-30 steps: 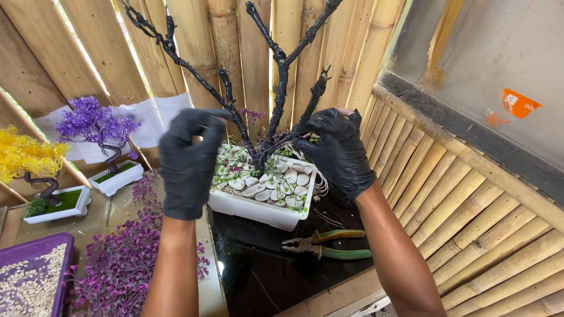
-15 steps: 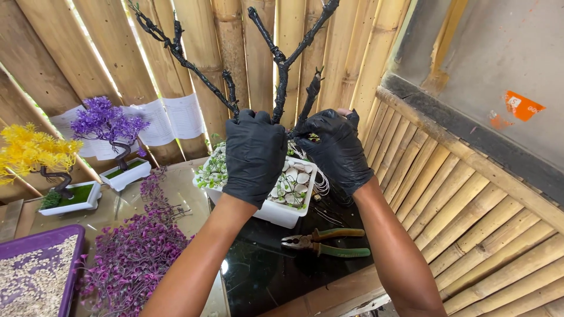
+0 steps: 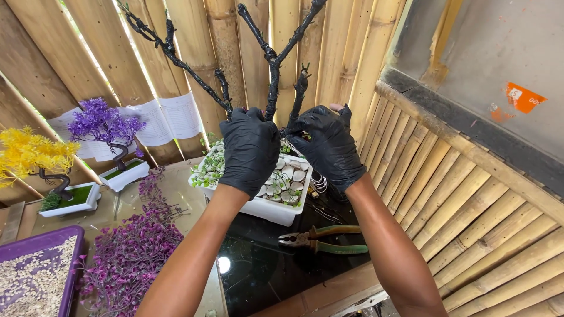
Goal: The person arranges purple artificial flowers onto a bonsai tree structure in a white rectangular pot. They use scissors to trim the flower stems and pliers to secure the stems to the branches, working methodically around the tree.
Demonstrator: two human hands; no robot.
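A bare black artificial tree (image 3: 271, 64) with several forked branches rises from a white rectangular pot (image 3: 271, 208) filled with pale stones and green moss. My left hand (image 3: 249, 149), in a black glove, is wrapped around the lower trunk where the branches split. My right hand (image 3: 329, 144), also gloved in black, grips the short right branch next to it, one fingertip showing through a tear. Both hands sit just above the pot.
Green-handled pliers (image 3: 320, 239) lie on the dark glass tabletop (image 3: 258, 270) in front of the pot. A heap of purple foliage (image 3: 132, 252), a purple tray of gravel (image 3: 35, 273), a purple bonsai (image 3: 106, 126) and a yellow bonsai (image 3: 32, 155) stand left. Bamboo walls (image 3: 470, 199) enclose the back and right.
My left hand moved right from beside the pot onto the tree's trunk, close to my right hand. The view has shifted slightly, the pot now sitting a little farther right.
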